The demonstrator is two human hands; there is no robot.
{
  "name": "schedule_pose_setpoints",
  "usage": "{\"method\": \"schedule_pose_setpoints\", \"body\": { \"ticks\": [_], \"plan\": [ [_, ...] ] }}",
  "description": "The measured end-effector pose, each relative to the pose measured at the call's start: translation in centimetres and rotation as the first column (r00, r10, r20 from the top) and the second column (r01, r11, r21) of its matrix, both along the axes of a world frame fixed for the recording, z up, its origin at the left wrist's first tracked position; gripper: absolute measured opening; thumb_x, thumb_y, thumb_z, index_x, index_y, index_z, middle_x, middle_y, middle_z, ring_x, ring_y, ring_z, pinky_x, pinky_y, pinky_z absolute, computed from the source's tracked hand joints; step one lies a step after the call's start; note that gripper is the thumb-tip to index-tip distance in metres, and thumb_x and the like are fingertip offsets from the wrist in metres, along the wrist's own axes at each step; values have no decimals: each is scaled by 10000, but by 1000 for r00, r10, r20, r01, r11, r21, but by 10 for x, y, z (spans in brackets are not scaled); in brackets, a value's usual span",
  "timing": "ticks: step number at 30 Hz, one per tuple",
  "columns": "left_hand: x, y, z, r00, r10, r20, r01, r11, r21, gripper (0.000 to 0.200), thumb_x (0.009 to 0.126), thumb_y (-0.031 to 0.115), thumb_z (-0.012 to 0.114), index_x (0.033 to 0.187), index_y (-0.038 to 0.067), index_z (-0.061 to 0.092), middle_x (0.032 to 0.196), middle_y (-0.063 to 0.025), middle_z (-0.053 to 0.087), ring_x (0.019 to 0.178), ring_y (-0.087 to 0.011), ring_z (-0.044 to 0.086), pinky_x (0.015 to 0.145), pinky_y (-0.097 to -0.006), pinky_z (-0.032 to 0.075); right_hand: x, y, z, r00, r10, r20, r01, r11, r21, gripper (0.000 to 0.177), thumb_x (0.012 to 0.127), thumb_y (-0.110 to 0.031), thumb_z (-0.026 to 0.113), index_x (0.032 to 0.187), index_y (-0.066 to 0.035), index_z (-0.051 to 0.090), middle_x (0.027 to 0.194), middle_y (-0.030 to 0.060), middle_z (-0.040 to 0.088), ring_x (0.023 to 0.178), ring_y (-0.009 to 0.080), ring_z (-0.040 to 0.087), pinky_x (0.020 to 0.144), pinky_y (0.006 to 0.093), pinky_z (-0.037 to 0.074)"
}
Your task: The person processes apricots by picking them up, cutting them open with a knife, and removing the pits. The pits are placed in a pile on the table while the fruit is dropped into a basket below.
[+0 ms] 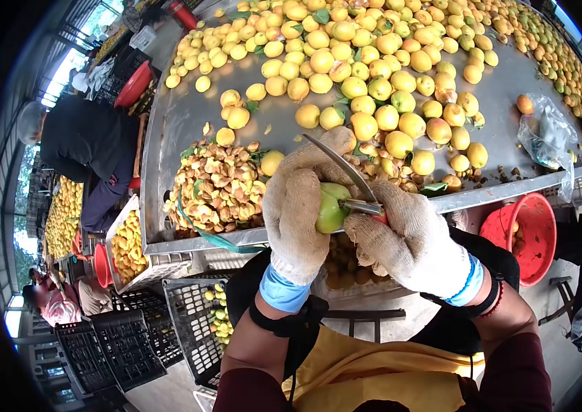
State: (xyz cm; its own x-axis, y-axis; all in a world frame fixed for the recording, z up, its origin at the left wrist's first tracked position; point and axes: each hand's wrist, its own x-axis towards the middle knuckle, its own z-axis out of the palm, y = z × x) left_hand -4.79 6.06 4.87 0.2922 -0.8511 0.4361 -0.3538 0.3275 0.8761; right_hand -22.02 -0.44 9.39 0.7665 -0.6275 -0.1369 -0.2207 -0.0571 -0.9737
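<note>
My left hand (298, 213), in a beige knit glove, is wrapped round a green fruit (333, 207) at the table's near edge. A curved metal blade (346, 165) rises above the fruit. My right hand (408, 233), gloved too, grips the tool with the blade, and its fingertips are against the fruit's right side. Behind and left of my hands lies a heap of brownish cut pieces (214, 189). Many yellow-orange fruits (366, 89) are spread over the metal table (191, 113).
A clear plastic bag (550, 134) lies on the table's right side. Below the edge are a red basin (531, 237) at right and a black crate (191, 323) at left. A person in dark clothes (85, 141) bends over at left; another sits farther back.
</note>
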Motion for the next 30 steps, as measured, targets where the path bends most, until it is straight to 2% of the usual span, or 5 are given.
{"method": "schedule_pose_setpoints", "body": {
  "ticks": [14, 23, 25, 29, 30],
  "plan": [
    [-4, 16, 10, 972, -46, -229, 54, 998, 29, 603, 1069, 433, 518, 1366, -92, 532, 1323, -212, 657, 1102, -276, 682, 958, -408, 568, 5, 13, -8, 998, -22, 57, 29, 991, -127, 324, 941, -266, 728, 1133, -13, 662, 752, 170, 708, 716, 356, 737, 609, 396, 572],
    [3, 5, 4, 919, 9, -393, 2, 1000, 26, 383, 1025, 185, 587, 1305, -75, 562, 1324, -224, 655, 1091, -261, 675, 940, -388, 575, 10, 0, 0, 996, 69, 58, -85, 928, 361, 405, 1006, -257, 668, 1311, 3, 613, 737, 57, 690, 635, 96, 655, 589, 259, 511],
    [5, 3, 12, 990, 84, -116, -79, 996, 53, 382, 950, 48, 629, 1314, -56, 574, 1290, -181, 668, 1034, -210, 668, 880, -324, 572, 6, -2, -1, 988, 137, 67, -148, 966, 213, 373, 1007, -255, 664, 1276, 1, 626, 732, 41, 681, 626, 81, 628, 584, 240, 493],
    [1, 3, 7, 928, 83, -363, -73, 997, 40, 361, 970, 21, 574, 1325, -43, 586, 1217, -115, 671, 970, -157, 647, 837, -292, 561, 6, 5, 3, 996, 24, -86, 1, 960, 281, 243, 1033, -191, 619, 1155, 20, 622, 807, 65, 706, 663, 121, 678, 581, 284, 527],
    [-2, 3, 9, 928, 83, -364, -73, 997, 40, 361, 970, 21, 574, 1325, -43, 586, 1217, -115, 671, 970, -157, 647, 837, -292, 561, 7, 13, -12, 997, -10, -72, 9, 1000, -2, 244, 1029, -186, 622, 1157, 22, 623, 789, 67, 698, 658, 123, 678, 579, 294, 527]
  ]
}}
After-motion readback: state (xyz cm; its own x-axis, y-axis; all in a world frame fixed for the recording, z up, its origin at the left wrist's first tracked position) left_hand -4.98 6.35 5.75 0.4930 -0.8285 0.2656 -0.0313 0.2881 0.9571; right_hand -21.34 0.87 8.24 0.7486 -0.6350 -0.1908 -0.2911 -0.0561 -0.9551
